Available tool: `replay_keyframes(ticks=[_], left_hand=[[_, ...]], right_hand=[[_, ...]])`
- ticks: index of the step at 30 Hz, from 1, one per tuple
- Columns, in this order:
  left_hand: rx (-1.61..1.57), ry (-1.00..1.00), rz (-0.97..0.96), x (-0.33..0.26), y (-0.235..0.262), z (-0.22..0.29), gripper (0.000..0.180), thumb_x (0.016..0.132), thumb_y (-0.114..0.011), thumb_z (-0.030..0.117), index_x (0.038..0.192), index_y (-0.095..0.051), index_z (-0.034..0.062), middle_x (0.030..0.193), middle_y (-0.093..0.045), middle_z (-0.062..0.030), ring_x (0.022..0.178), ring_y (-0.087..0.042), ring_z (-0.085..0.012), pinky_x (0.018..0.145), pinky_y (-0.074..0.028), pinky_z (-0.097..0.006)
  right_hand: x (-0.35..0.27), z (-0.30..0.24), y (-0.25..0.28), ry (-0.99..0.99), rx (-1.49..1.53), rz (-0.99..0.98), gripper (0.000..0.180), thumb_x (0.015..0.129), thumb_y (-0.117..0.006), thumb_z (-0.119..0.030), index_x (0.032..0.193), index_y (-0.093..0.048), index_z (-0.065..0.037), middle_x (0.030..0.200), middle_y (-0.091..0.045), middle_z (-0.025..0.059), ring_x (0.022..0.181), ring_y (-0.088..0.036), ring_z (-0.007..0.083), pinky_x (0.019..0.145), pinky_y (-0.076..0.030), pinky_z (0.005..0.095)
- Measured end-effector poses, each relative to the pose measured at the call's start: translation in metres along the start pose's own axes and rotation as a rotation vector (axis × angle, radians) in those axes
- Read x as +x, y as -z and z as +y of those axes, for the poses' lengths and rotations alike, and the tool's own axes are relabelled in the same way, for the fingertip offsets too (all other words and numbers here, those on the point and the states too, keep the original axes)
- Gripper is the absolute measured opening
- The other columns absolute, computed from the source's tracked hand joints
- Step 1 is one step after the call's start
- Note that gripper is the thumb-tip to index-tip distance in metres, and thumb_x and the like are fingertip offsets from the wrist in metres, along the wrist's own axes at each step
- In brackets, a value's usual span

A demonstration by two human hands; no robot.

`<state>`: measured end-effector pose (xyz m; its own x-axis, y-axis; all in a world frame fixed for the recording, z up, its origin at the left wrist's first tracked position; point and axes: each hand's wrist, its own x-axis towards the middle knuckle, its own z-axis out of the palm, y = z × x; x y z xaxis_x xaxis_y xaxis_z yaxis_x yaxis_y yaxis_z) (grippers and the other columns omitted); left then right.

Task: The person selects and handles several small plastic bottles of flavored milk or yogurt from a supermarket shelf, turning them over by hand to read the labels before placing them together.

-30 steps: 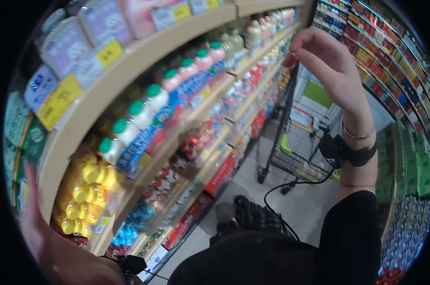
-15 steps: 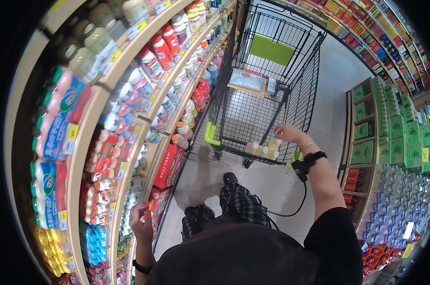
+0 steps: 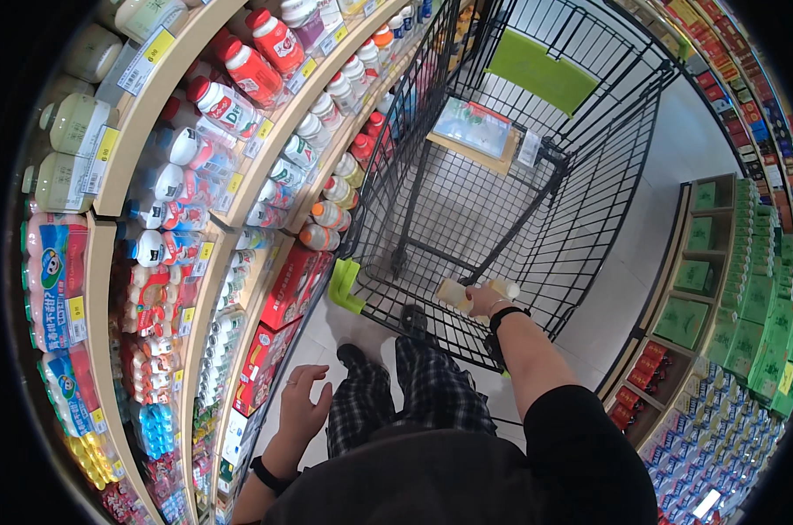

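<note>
Had the right hand [image 3: 481, 302] down inside the near end of the black wire shopping cart [image 3: 602, 197], just below and right of the frame's centre, with fingers on the pale bottles [image 3: 450, 292], one to the left of the hand and another to its right. Could not tell a closed grip from a mere touch there, with the back of the hand in the way. Held the left hand [image 3: 305, 404] empty at lower left of centre, fingers loosely curved and thumb apart, beside the checked trousers [image 3: 361, 402]. Wore black wristbands [image 3: 506, 317] on both arms. Had a flat pack [image 3: 472, 127] in the cart, toward upper centre, below a light green panel [image 3: 543, 72]. Saw red-capped bottles [image 3: 252, 77] on shelving at upper left, red cartons [image 3: 297, 287] left of centre, and green boxes [image 3: 681, 321] at right.
</note>
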<state>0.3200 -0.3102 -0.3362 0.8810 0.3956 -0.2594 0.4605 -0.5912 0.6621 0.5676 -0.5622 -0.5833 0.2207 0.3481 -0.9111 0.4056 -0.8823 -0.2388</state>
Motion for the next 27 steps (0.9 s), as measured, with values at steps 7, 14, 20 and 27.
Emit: replay_keyframes(ticks=[7, 14, 20, 27], left_hand=[[-0.024, -0.148, -0.062, 0.042, -0.013, 0.029, 0.024, 0.070, -0.059, 0.005, 0.093, -0.054, 0.0021, 0.089, -0.055, -0.0129, 0.080, -0.056, -0.0272, 0.069, -0.045, -0.033], [-0.105, -0.424, -0.114, 0.084, -0.039, 0.070, 0.051, 0.063, -0.070, 0.017, 0.108, -0.048, 0.0049, 0.097, -0.054, -0.0124, 0.091, -0.053, -0.0307, 0.077, -0.043, -0.036], [-0.183, -0.258, -0.162, 0.121, -0.053, 0.093, 0.076, 0.053, -0.077, 0.028, 0.116, -0.041, 0.0047, 0.101, -0.053, -0.0182, 0.085, -0.055, -0.0328, 0.075, -0.045, -0.036], [-1.128, 0.316, -0.282, 0.129, -0.020, 0.055, 0.063, 0.058, -0.070, 0.010, 0.114, -0.042, 0.0031, 0.096, -0.054, -0.0084, 0.086, -0.056, -0.0192, 0.074, -0.047, -0.033]], right_hand=[[-0.043, 0.001, 0.037, 0.062, 0.257, 0.125, 0.044, 0.053, -0.067, -0.024, 0.092, -0.055, -0.007, 0.079, -0.060, 0.0148, 0.078, -0.058, 0.0281, 0.069, -0.046, 0.0332], [-0.191, -0.054, 0.135, 0.104, 0.291, 0.322, 0.043, 0.055, -0.066, -0.027, 0.087, -0.056, -0.001, 0.076, -0.061, 0.0132, 0.071, -0.059, 0.0252, 0.063, -0.046, 0.0301], [-0.196, -0.100, 0.156, 0.596, 1.143, -0.112, 0.031, 0.081, -0.051, -0.031, 0.093, -0.049, -0.003, 0.059, -0.049, 0.0036, 0.034, -0.042, 0.0104, 0.030, -0.028, 0.0202], [0.026, -0.007, 0.060, 0.374, 0.218, 0.399, 0.048, 0.071, -0.061, -0.033, 0.112, -0.049, -0.010, 0.087, -0.058, 0.0196, 0.087, -0.056, 0.0344, 0.079, -0.044, 0.0364]])
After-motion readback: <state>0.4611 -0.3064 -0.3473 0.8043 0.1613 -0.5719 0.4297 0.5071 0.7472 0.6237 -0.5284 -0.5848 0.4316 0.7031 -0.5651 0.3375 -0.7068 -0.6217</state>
